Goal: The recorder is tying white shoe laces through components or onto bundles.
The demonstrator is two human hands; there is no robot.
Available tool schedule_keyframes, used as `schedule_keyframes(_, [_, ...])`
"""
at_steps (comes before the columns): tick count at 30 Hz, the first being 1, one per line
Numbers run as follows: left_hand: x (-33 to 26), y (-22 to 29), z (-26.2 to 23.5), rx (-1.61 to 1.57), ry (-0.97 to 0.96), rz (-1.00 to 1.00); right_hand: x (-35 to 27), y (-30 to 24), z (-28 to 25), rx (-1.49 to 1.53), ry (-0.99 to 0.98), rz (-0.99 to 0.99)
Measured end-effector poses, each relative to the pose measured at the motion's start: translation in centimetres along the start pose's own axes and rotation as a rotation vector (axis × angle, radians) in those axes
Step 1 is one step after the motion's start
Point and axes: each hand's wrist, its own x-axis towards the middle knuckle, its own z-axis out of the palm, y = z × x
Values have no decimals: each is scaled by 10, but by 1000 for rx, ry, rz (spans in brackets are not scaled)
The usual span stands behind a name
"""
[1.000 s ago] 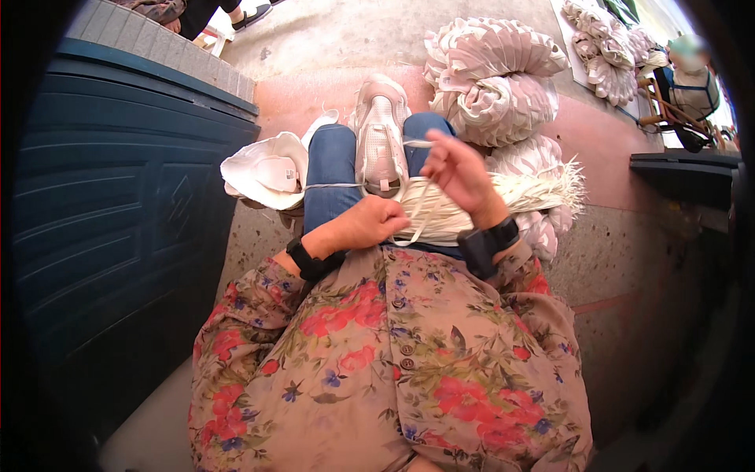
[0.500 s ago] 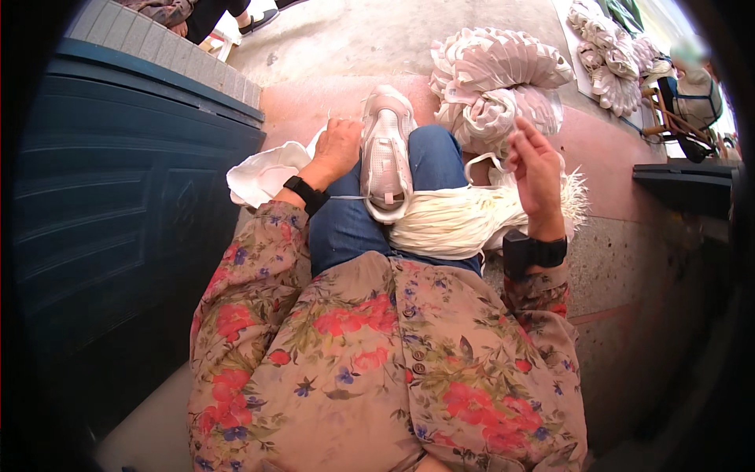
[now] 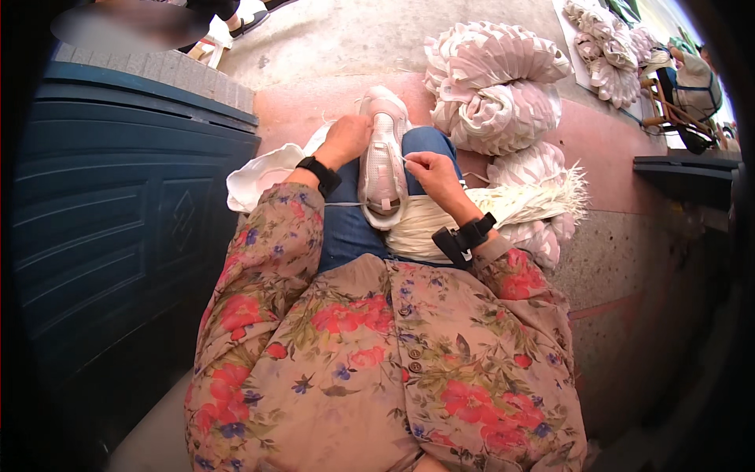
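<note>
A pale pink and white sneaker upper [image 3: 383, 182] lies lengthwise over my jeans, toe pointing away from me. My left hand [image 3: 348, 138] is closed at its left edge near the toe; the fingertips are partly hidden there. On the other side, my right hand [image 3: 435, 171] pinches the end of a white shoelace [image 3: 404, 160] close to the lacing opening. Below my right wrist, a thick bundle of cream shoelaces [image 3: 417, 226] rests across my thigh and spreads out to the right. A thin white cord crosses my left leg beside the heel.
Large stacked rolls of similar uppers [image 3: 499, 86] sit on the floor ahead to the right, with another pile [image 3: 543, 167] beside the laces. A white bag-like piece [image 3: 259, 175] lies left of my knee. A dark blue panelled door [image 3: 149, 212] borders the left. Another person's foot [image 3: 250, 23] shows far off.
My right hand has come down and left from its raised position to the upper's right side. My left hand has moved slightly right, against the upper's edge.
</note>
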Motion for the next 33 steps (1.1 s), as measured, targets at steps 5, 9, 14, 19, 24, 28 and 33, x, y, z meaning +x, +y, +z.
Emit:
schedule_keyframes(5, [-26, -7, -2, -218, -24, -37, 9, 2, 5, -150, 0, 36])
schedule_keyframes(9, [-36, 3, -7, -391, 41, -23, 18, 1, 13, -247, 3, -21])
schedule_keyframes(14, [-41, 16, -11, -192, 133, 98, 23, 1, 29, -401, 142, -33])
schedule_keyframes(19, [-38, 23, -5, -72, 156, 66, 21, -1, 34, -412, 193, -26])
schedule_keyframes(24, [-40, 25, 3, -76, 186, 31, 20, -3, 34, -423, 197, -7])
schedule_keyframes(28, [-42, 27, 6, -94, 219, 4, 20, -2, 36, -453, 219, 2])
schedule_keyframes(33, [-42, 29, 2, -204, 163, -73, 19, 0, 38, -464, 227, -12])
